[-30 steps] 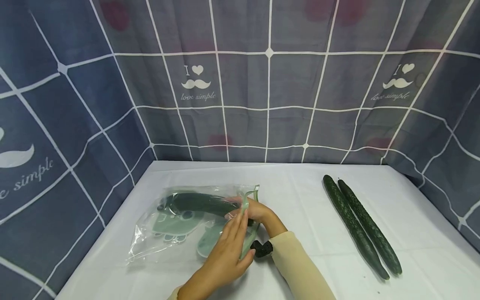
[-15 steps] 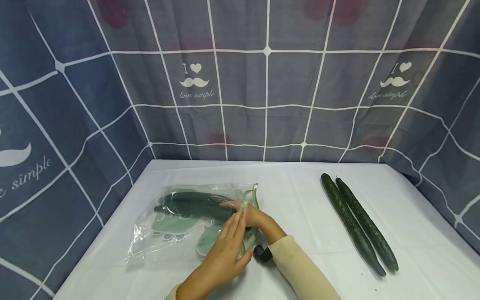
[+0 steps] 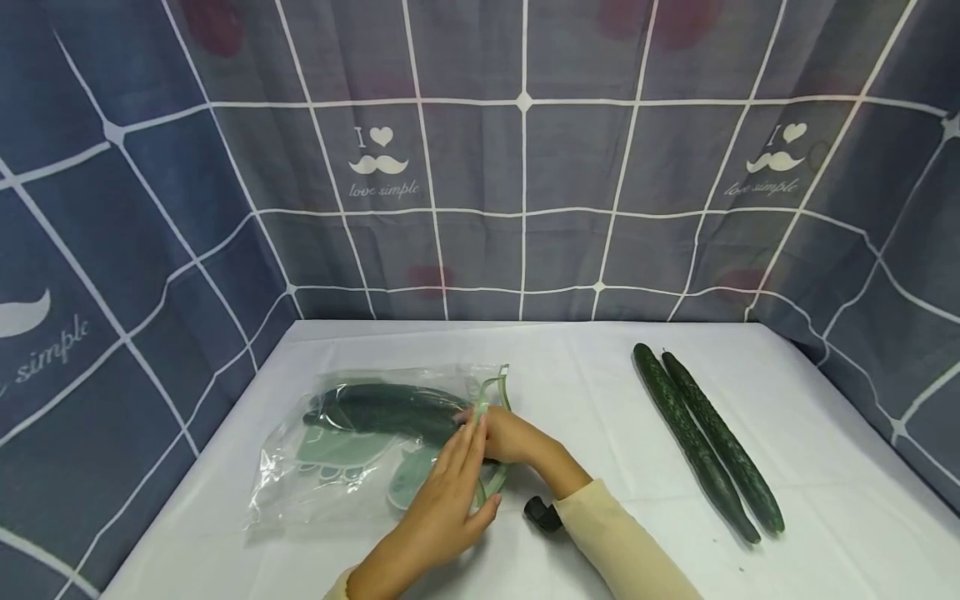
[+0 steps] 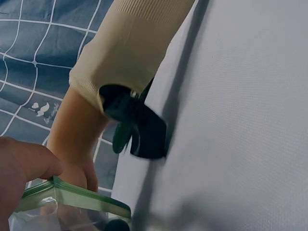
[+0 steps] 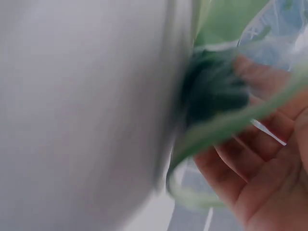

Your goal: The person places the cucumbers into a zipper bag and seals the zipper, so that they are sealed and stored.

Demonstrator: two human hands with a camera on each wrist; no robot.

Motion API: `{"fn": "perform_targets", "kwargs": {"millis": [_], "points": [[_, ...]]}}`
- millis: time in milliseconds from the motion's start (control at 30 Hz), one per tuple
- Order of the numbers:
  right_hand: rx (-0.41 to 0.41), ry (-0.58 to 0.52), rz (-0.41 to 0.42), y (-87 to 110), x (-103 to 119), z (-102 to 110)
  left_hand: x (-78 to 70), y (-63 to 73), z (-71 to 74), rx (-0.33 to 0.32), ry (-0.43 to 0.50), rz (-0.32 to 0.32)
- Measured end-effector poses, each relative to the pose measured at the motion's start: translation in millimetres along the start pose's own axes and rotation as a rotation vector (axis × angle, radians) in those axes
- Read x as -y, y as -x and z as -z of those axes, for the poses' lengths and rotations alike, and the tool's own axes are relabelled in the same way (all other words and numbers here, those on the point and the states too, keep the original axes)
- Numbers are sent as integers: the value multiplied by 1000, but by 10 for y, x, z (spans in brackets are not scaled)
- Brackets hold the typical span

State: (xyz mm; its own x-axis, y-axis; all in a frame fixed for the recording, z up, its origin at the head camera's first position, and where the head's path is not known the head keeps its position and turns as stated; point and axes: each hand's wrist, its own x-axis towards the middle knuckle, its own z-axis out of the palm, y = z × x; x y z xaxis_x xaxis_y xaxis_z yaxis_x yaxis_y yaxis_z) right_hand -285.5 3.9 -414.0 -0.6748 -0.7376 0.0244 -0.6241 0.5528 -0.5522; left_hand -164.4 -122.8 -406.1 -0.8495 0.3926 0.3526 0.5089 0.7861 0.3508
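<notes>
fingers of the left hand [image 3: 438,512] lie straight and close together against the green-rimmed mouth of a clear plastic bag [image 3: 292,496]; those of the right hand [image 3: 521,437] reach loosely in, apart, seemingly touching the end of a long dark-green cucumber [image 3: 382,410] inside the bag. i judge it's being seated; next calls for withdrawing the right hand, then fetching one of two slender, mottled green cucumbers [image 3: 693,443] well right of the bag. compared with a second ago, the right hand sits farther out of the bag.
</notes>
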Motion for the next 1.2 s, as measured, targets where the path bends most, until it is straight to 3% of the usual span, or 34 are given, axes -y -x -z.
{"fn": "perform_targets", "kwargs": {"millis": [167,400,600,733,933,1033,1200], "points": [[-2,-19,-26,256,-67,116,-5,3,24,31,29,32],[-32,36,-34,630,-287,271,6,31,52,20,17,63],[-88,54,-120,1069,-529,441,-3,32,60,30,28,75],[-182,94,-211,1421,-639,525,-12,25,59,38,41,74],[-355,295,-396,1955,-710,496,-23,9,58,59,56,66],[-383,347,-465,2171,-739,500,-26,0,56,48,60,60],[-349,257,-576,2407,-800,542,-20,-4,49,35,56,51]]}}
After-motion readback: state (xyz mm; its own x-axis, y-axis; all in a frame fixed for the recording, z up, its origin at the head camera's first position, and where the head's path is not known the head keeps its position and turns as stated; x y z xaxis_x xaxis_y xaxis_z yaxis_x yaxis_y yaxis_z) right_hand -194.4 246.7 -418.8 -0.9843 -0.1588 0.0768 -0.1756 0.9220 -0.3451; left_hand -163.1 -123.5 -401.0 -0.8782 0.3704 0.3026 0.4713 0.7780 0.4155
